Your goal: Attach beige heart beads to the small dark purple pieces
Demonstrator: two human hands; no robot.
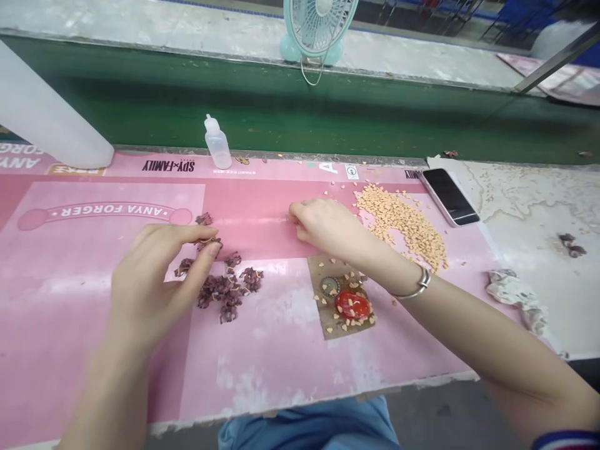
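Observation:
My left hand (154, 275) hovers low over the pink mat (84, 275), thumb and forefinger pinched on a small dark maroon piece (206, 240) at the edge of a heap of several such pieces (229, 289). My right hand (328, 226) lies further right, fingers curled and pressed down on the mat at their tips; what they hold is too small to make out. A silver bracelet (419, 284) is on that wrist. Just right of the hand spreads a pile of tiny beige pieces (405, 222).
A brown card (328, 325) carries a red blob (352, 304), a small ring and scattered beige bits. A small dropper bottle (217, 142) stands at the mat's far edge, a phone (450, 195) at the right, a crumpled rag (513, 294) beyond, a fan (319, 28) behind.

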